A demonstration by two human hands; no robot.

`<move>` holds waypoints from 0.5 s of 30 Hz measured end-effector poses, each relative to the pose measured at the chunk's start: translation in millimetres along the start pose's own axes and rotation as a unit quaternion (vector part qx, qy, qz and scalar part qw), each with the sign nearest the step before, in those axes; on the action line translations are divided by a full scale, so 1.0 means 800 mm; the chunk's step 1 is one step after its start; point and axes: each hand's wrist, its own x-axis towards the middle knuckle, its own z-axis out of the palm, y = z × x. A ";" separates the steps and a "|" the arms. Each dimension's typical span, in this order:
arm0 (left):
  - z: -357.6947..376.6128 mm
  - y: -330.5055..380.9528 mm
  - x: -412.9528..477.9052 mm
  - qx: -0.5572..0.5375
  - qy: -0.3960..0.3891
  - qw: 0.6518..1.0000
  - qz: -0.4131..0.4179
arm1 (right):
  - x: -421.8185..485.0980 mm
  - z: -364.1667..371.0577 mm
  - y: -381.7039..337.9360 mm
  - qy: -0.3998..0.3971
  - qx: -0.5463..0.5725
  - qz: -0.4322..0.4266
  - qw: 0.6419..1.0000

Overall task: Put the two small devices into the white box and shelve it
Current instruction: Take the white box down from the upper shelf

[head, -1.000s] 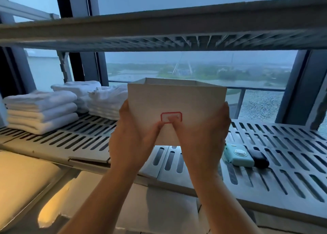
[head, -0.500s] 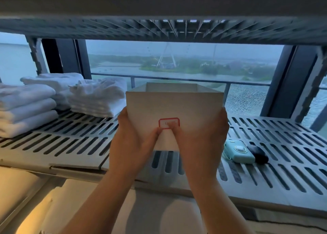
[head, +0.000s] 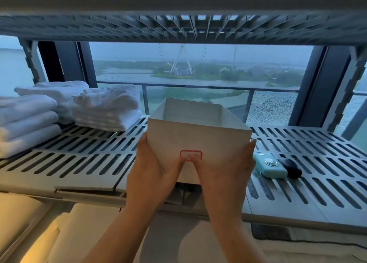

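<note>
Slotted grey shelving (head: 83, 155) before rain-streaked window (head: 198, 72)

We see the white box (head: 198, 137) as matt, paper-like board with smooth flat walls, a red-outlined label (head: 190, 155) on its front face. The slotted shelf (head: 85, 153) beneath looks like moulded grey plastic, dull and smooth. The folded towels (head: 107, 107) are soft white cloth with a fuzzy, nubby pile. The teal device (head: 270, 165) has a smooth, satin plastic shell with a shinier round disc on top, and the black device (head: 290, 167) beside it looks smooth and faintly glossy.
</note>
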 end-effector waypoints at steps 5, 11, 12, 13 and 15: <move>0.004 -0.008 -0.008 -0.005 0.006 0.999 -0.041 | -0.013 0.001 0.015 -0.022 0.001 0.030 0.999; 0.003 -0.009 -0.002 -0.001 0.007 0.999 -0.038 | -0.014 0.003 0.019 -0.017 -0.003 0.028 0.999; 0.002 -0.010 -0.001 0.000 0.005 0.999 -0.036 | -0.013 0.003 0.018 -0.016 -0.003 0.028 0.999; 0.001 -0.010 0.000 0.001 0.002 0.999 -0.034 | -0.013 0.002 0.018 -0.016 -0.004 0.027 0.999; -0.003 -0.010 0.003 0.005 -0.001 1.000 -0.029 | -0.013 0.001 0.018 -0.015 -0.010 0.022 1.000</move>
